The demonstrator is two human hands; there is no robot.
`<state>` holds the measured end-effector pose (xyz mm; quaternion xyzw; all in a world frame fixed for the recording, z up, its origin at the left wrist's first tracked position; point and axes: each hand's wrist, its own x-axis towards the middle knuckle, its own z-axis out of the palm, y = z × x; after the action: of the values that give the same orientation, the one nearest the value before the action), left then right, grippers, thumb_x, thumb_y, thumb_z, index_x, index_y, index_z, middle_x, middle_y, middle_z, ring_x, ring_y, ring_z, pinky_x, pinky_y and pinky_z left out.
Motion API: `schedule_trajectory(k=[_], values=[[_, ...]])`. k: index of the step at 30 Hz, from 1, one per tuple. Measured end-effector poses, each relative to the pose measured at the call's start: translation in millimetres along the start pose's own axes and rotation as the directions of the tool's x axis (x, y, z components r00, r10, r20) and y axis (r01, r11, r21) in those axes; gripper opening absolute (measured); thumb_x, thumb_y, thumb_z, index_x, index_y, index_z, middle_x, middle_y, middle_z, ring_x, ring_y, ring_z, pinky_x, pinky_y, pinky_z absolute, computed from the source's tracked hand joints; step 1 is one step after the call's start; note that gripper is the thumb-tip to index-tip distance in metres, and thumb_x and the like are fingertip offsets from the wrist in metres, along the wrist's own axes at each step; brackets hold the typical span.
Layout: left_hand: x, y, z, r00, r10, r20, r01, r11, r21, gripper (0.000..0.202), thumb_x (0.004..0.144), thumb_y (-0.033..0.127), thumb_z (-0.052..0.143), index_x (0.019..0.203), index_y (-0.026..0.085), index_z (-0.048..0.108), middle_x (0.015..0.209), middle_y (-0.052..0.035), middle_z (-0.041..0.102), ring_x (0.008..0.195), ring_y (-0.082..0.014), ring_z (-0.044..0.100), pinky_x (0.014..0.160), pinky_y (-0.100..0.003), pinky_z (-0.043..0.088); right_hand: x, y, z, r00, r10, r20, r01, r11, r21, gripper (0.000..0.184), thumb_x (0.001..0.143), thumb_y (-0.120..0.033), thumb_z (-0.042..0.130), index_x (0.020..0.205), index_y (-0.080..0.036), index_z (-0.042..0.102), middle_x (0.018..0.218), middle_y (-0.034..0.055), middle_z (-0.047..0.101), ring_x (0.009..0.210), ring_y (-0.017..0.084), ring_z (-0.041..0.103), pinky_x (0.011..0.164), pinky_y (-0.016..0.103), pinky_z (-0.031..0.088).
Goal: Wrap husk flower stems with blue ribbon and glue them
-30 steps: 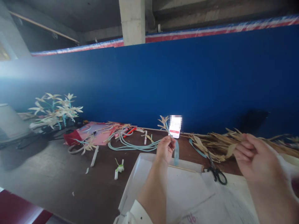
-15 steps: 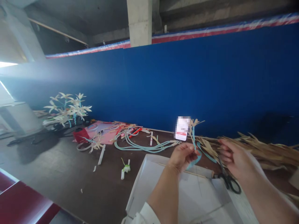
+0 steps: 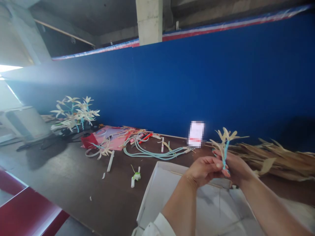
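Note:
My left hand (image 3: 206, 168) is closed in a pinch on the lower stem of a handmade flower (image 3: 225, 144). The flower stands upright, with pale, dry-looking petals and a stem wrapped in light blue tape. Right behind and beside the stem, my right hand (image 3: 240, 168) has its fingers curled together; whatever they grip is hidden by the flower and the hand itself. Both hands are above a shallow white box (image 3: 147, 193) on the dark table. The scissors are out of sight.
Dried husks (image 3: 283, 160) lie at the right. A lit phone (image 3: 196, 134) leans by the blue partition (image 3: 172, 91). Light blue cords (image 3: 152, 154) lie mid-table near a green-and-white piece (image 3: 136, 176). Finished-looking pale flowers (image 3: 77, 113) stand at the left.
My right hand has moved left to meet the left hand at the flower stem. The flower has shifted right and appears larger. The scissors and loose blue tape have gone from sight.

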<state>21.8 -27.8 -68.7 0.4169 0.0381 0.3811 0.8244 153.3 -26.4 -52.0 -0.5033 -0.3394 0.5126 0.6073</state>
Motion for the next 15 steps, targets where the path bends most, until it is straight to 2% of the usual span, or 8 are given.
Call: schedule_trajectory(k=[3,4,8,11,15], values=[[0,1,-2.2,0.999,0.029,-0.042,-0.03,0.999,-0.016,0.029,0.062,0.033,0.072,0.074,0.009,0.059,0.07,-0.0064,0.06,0.068,-0.0133,0.055,0.07,-0.028,0.039,6,7,-3,0.99,0.128,0.064,-0.126,0.992,-0.027,0.018,0.062,-0.03,0.068,0.07,-0.017,0.058,0.042,-0.0065,0.044,0.034,0.009,0.041,0.033,0.021,0.037],[0,2,-3.4,0.998,0.042,-0.054,-0.043,0.999,-0.023,0.029,0.063,0.032,0.072,0.073,0.01,0.059,0.07,-0.0062,0.06,0.067,-0.0131,0.055,0.07,-0.028,0.039,7,9,-4,0.989,0.13,0.066,-0.129,0.991,-0.021,0.017,0.062,-0.03,0.068,0.068,-0.017,0.058,0.043,-0.0053,0.046,0.035,0.009,0.042,0.034,0.021,0.038],[1,2,-8.0,0.994,0.066,-0.084,-0.068,0.997,-0.029,0.029,0.061,0.031,0.073,0.073,0.01,0.057,0.07,-0.0054,0.059,0.064,-0.0123,0.055,0.066,-0.027,0.039,6,16,-4,0.993,0.09,0.076,-0.087,0.995,-0.041,0.018,0.061,-0.03,0.069,0.063,-0.016,0.058,0.048,-0.0017,0.052,0.039,0.01,0.046,0.035,0.023,0.039],[1,1,-9.8,0.993,0.062,-0.103,-0.063,0.998,-0.002,0.033,0.061,0.034,0.073,0.078,0.009,0.059,0.068,-0.0055,0.059,0.061,-0.0118,0.054,0.062,-0.026,0.039,-2,17,1,0.996,0.003,0.089,-0.003,1.0,-0.004,0.018,0.057,-0.028,0.071,0.059,-0.016,0.058,0.051,-0.0002,0.054,0.043,0.011,0.049,0.038,0.022,0.041],[2,0,-10.6,0.991,0.063,-0.122,-0.062,0.998,0.01,0.034,0.061,0.034,0.073,0.079,0.009,0.06,0.068,-0.006,0.059,0.062,-0.0119,0.054,0.061,-0.025,0.039,-13,16,7,0.996,-0.074,0.047,0.072,0.996,0.047,0.014,0.053,-0.024,0.072,0.059,-0.017,0.06,0.055,0.0007,0.058,0.048,0.012,0.052,0.04,0.021,0.043]])
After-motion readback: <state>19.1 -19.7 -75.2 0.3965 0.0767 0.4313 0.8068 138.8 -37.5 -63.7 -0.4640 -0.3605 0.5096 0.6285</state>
